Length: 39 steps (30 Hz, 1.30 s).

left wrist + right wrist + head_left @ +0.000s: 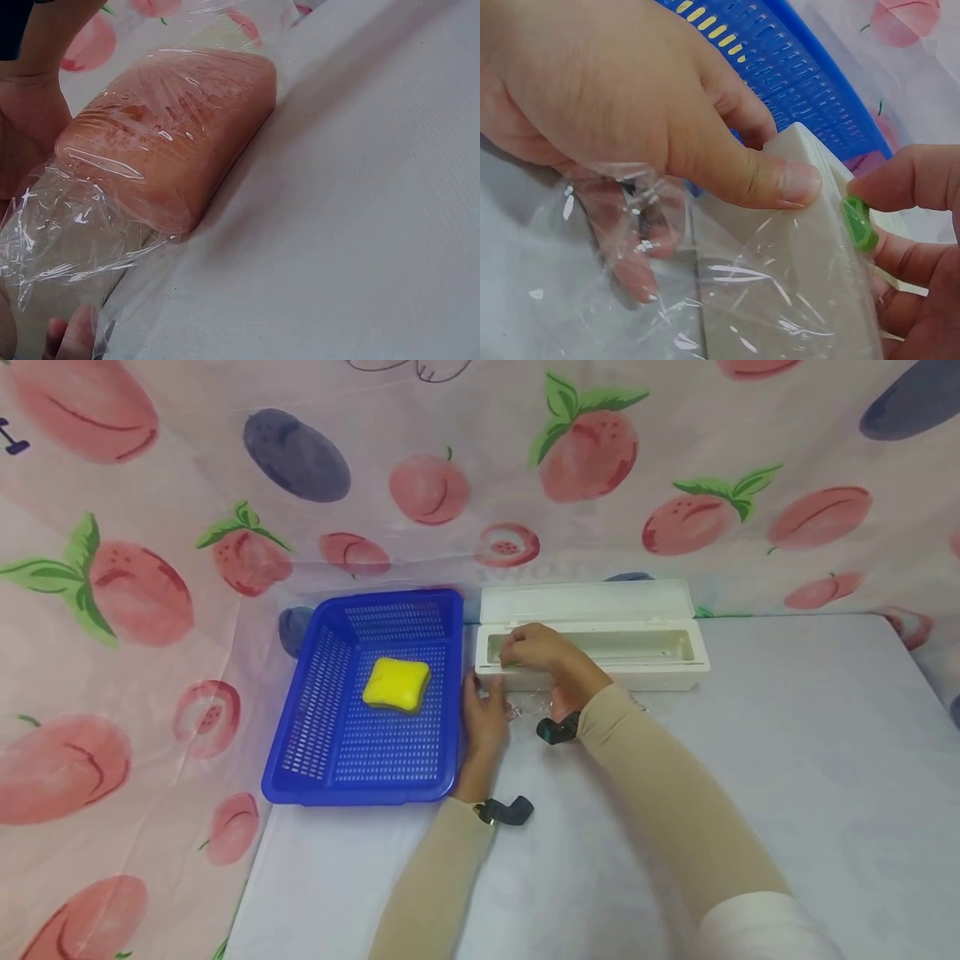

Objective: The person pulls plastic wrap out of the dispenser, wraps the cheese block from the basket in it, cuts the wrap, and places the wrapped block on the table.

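Note:
A long white cling film dispenser (pixel 660 678) stands on the table with its lid raised. At its left end, my left hand (pixel 483 720) grips the corner, thumb against the front face. Over the front rim, my right hand (pixel 542 648) pinches a small green slide cutter (pixel 859 225) between thumb and fingers. Clear cling film (pixel 742 307) hangs down the dispenser's front. In the left wrist view, the film wraps an orange-pink block (pixel 176 142) with rounded edges, lying on the table before the dispenser. In the head view my right forearm hides most of this block.
Left of the dispenser is a blue plastic basket (pixel 360 797), close beside my left hand. A yellow sponge-like block (pixel 397 683) lies inside it. Behind the white table (pixel 810 760) hangs a fruit-printed cloth (pixel 480 468), which also runs along the left side.

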Available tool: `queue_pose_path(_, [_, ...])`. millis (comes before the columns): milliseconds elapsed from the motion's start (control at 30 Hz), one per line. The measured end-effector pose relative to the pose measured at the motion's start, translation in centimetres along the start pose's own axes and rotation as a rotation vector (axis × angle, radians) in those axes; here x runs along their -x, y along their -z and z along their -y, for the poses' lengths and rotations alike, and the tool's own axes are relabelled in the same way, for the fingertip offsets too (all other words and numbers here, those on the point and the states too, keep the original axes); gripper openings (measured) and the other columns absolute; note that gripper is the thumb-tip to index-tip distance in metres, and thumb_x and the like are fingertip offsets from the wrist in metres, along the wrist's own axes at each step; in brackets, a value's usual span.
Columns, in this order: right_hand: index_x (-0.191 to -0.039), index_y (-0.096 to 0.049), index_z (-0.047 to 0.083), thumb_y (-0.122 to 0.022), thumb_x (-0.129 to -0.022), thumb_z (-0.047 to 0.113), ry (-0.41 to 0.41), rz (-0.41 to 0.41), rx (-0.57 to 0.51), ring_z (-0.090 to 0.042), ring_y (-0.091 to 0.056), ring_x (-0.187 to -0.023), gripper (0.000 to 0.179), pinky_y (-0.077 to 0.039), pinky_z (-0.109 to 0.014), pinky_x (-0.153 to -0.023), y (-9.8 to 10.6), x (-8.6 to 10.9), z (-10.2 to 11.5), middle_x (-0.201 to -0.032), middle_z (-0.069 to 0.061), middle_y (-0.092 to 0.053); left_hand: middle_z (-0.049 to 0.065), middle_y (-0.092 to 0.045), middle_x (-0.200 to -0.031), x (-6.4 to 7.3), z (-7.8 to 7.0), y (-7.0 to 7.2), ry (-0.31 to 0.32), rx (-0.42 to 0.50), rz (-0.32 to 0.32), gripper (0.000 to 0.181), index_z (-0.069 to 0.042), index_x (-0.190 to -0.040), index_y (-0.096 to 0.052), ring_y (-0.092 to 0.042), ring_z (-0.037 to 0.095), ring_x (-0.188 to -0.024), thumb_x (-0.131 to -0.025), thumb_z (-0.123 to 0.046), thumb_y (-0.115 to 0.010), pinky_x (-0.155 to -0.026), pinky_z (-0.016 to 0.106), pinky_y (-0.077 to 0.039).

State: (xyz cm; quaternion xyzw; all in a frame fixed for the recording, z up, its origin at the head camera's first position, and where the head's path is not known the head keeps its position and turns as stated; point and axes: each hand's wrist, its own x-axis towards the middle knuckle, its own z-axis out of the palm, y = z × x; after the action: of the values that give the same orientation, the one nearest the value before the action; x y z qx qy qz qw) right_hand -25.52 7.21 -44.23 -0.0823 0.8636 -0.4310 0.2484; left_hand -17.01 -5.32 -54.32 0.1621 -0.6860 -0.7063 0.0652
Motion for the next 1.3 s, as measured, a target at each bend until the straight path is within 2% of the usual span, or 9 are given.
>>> queue_pose_path(100, [-0.104, -0.071, 0.009, -0.065, -0.084, 0.026, -0.005, -0.010, 0.050, -0.023, -0.057, -0.101, 0.027, -0.046, -0.035, -0.087, 0.2, 0.1, 0.1, -0.112, -0.007, -0.067, 0.009, -0.056, -0.109, 0.2, -0.2, -0.1, -0.022, -0.024, 0.006, 0.052, -0.015, -0.151, -0.042, -0.055, 0.010, -0.067, -0.105, -0.034, -0.057, -0.056, 0.023, -0.055])
queue_pose_path(200, [-0.102, -0.071, 0.010, -0.065, -0.085, 0.028, -0.024, -0.012, 0.080, -0.024, -0.056, -0.098, 0.026, -0.046, -0.035, -0.083, 0.5, 0.4, 0.3, -0.109, -0.007, -0.066, 0.007, -0.054, -0.110, 0.3, -0.4, 0.0, -0.042, -0.067, 0.008, 0.052, -0.014, -0.151, -0.041, -0.054, 0.009, -0.067, -0.106, -0.035, -0.055, -0.055, 0.022, -0.054])
queue_pose_path(333, [-0.098, -0.068, 0.010, -0.065, -0.085, 0.028, -0.057, -0.006, 0.087, -0.024, -0.055, -0.095, 0.022, -0.045, -0.034, -0.079, 0.6, 0.7, 0.5, -0.102, -0.006, -0.062, 0.008, -0.053, -0.113, 0.3, -0.5, 0.1, -0.030, -0.089, 0.007, 0.052, -0.015, -0.151, -0.040, -0.053, 0.010, -0.068, -0.106, -0.036, -0.054, -0.056, 0.021, -0.053])
queue_pose_path(500, [-0.091, -0.065, 0.011, -0.063, -0.086, 0.029, -0.051, -0.010, 0.134, -0.024, -0.054, -0.088, 0.019, -0.043, -0.033, -0.074, 0.7, 0.6, 0.3, -0.092, -0.005, -0.058, 0.010, -0.054, -0.121, 0.3, -0.4, 0.0, -0.021, -0.071, 0.001, 0.054, -0.013, -0.152, -0.039, -0.053, 0.010, -0.068, -0.106, -0.035, -0.055, -0.056, 0.022, -0.055])
queue_pose_path(700, [-0.084, -0.065, 0.012, -0.063, -0.084, 0.029, -0.029, -0.029, 0.185, -0.021, -0.050, -0.080, 0.017, -0.040, -0.031, -0.068, 0.9, 0.6, 0.1, -0.086, -0.002, -0.056, 0.014, -0.052, -0.123, 0.1, -0.3, -0.1, -0.045, -0.039, -0.001, 0.053, -0.010, -0.151, -0.039, -0.052, 0.009, -0.065, -0.106, -0.031, -0.056, -0.055, 0.024, -0.057])
queue_pose_path(1000, [-0.076, -0.061, 0.015, -0.063, -0.085, 0.029, -0.038, -0.030, 0.188, -0.020, -0.047, -0.076, 0.017, -0.040, -0.032, -0.069, 1.9, 1.3, -0.5, -0.076, 0.000, -0.052, 0.014, -0.054, -0.125, 0.2, -0.2, -0.6, -0.045, -0.058, -0.003, 0.053, -0.011, -0.152, -0.039, -0.052, 0.009, -0.066, -0.106, -0.031, -0.056, -0.054, 0.023, -0.055])
queue_pose_path(1167, [-0.069, -0.051, 0.016, -0.062, -0.084, 0.025, -0.045, -0.018, 0.164, -0.017, -0.040, -0.066, 0.021, -0.036, -0.032, -0.065, 3.6, 2.2, -1.9, -0.064, 0.003, -0.041, 0.017, -0.051, -0.133, 0.2, -0.4, -0.9, -0.026, -0.017, 0.008, 0.054, -0.010, -0.153, -0.037, -0.053, 0.010, -0.066, -0.106, -0.028, -0.055, -0.057, 0.027, -0.059])
queue_pose_path(1300, [-0.071, -0.053, 0.013, -0.061, -0.088, 0.021, -0.066, 0.032, 0.115, -0.017, -0.039, -0.065, 0.020, -0.037, -0.033, -0.066, 5.1, 3.1, -3.0, -0.066, 0.002, -0.041, 0.019, -0.047, -0.138, -0.1, -0.4, -0.2, -0.015, 0.009, -0.012, 0.054, -0.009, -0.154, -0.036, -0.053, 0.012, -0.069, -0.106, -0.026, -0.055, -0.061, 0.033, -0.062])
